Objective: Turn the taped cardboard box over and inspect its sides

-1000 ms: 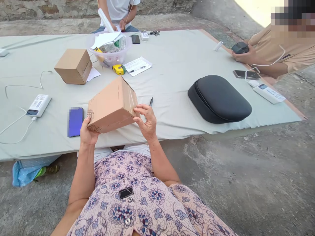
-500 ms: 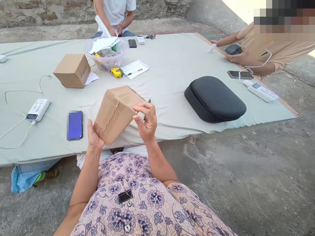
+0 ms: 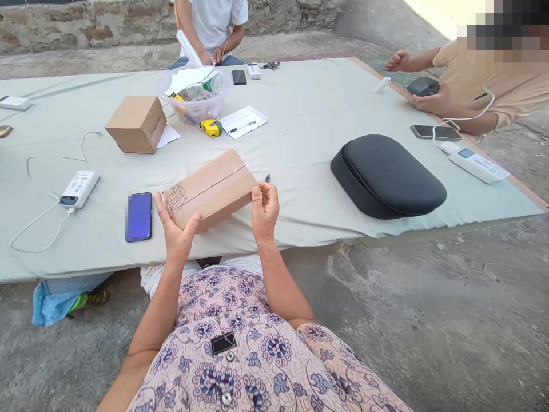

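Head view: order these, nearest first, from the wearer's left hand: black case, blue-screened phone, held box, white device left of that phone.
1. Held box: touching the left hand.
2. Blue-screened phone: just left.
3. White device: farther left.
4. Black case: far right.

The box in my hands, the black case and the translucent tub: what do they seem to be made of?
Held box: brown cardboard, mostly matte, judging by the seam across its face. Black case: smooth with a soft sheen, perhaps synthetic leather or coated foam; the look leaves that open. Tub: probably smooth plastic, since its contents show through the wall.
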Tool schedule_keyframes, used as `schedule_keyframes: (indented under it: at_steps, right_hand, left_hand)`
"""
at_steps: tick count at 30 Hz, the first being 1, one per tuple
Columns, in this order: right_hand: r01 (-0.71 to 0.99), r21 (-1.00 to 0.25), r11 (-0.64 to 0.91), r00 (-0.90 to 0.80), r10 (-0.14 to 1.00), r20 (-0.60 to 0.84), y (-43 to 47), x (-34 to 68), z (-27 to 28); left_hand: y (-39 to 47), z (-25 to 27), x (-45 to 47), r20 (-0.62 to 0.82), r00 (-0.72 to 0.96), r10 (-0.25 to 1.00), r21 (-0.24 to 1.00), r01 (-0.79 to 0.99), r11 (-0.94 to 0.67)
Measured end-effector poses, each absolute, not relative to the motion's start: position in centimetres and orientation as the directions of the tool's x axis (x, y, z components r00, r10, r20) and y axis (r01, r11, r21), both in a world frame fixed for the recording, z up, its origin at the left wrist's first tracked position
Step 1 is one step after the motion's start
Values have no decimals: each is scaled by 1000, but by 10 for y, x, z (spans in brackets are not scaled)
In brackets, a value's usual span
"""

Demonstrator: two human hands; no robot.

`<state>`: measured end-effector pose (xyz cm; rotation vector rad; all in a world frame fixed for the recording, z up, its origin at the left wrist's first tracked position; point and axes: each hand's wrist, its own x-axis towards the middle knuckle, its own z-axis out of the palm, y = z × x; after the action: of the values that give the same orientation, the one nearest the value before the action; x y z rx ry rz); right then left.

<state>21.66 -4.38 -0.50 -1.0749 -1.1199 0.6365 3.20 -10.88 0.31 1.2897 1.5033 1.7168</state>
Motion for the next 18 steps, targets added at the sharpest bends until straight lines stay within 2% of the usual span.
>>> schedule_keyframes:
  at_steps: [7, 13, 18]
  right_hand:
    - [294, -901, 319, 332, 850, 409, -45, 216, -13]
    - [583, -786, 207, 268, 864, 427, -51, 215, -18]
    - [637, -759, 133, 265, 887, 377, -51, 215, -26]
  left_hand:
    - [-102, 1, 42, 390, -477, 788, 907, 348, -237]
    - [-93, -3, 54, 387, -496, 777, 894, 408, -184]
    - [-92, -6, 59, 390, -501, 773, 888, 428, -171]
